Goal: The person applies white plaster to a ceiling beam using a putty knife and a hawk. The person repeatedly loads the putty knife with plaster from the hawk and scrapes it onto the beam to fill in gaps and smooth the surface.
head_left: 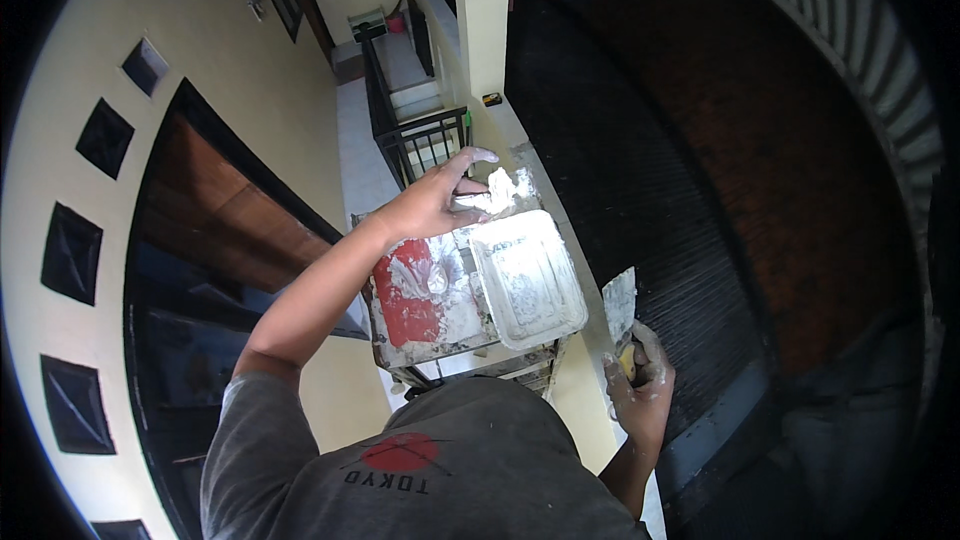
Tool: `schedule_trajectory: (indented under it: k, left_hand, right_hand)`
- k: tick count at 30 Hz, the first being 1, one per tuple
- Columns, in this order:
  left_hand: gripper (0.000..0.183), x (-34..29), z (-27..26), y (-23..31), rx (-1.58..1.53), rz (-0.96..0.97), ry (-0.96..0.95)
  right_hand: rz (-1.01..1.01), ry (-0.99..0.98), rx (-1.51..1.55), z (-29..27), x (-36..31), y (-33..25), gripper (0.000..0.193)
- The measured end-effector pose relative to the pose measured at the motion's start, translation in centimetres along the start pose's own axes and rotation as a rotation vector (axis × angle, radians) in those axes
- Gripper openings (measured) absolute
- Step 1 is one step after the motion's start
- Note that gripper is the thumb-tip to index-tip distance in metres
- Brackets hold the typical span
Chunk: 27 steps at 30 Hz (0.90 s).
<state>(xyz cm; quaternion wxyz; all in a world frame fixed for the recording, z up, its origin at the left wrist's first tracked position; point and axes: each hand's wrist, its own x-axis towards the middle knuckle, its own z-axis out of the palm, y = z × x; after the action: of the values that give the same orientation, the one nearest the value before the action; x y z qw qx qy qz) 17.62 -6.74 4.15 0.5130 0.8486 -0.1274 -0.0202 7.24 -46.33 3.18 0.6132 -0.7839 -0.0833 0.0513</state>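
My left hand (432,202), smeared with white, reaches over the far side of a small worn table (455,348). Its fingers curve round something pale and flat, mostly hidden, beside a lump of white paste (502,188). Just nearer stands a white rectangular plastic tray (578,305), its inside coated with paste. To the right of the tray, my right hand (645,380) is closed on the yellow handle of a putty knife (619,305). The knife's broad blade points away from me and carries whitish residue.
A red patch (408,315) smeared with white covers the table's left part. On the left runs a cream wall (60,160) with a dark-framed window. A low ledge (585,260) borders a dark ribbed surface (640,170) on the right. Beyond the table stands a black metal railing (425,140).
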Motion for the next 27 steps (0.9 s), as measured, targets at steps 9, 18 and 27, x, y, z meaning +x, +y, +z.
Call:
schedule_trajectory:
  k: [9, 18, 27]
  left_hand:
    - [0.078, -7.6, -4.4, 1.9, 0.516, -0.192, 0.159]
    - [0.121, -12.3, 0.9, 5.9, 0.701, -0.697, -0.065]
    - [0.081, -11.4, -3.3, 4.5, 0.556, -0.534, -0.126]
  right_hand:
    - [-0.007, 0.070, -0.047, -1.0, -1.8, -0.8, 0.044]
    - [0.116, 0.095, 0.030, -0.5, -2.1, 1.5, 0.040]
    - [0.095, -0.115, 0.056, -1.3, 0.9, -0.5, 0.046]
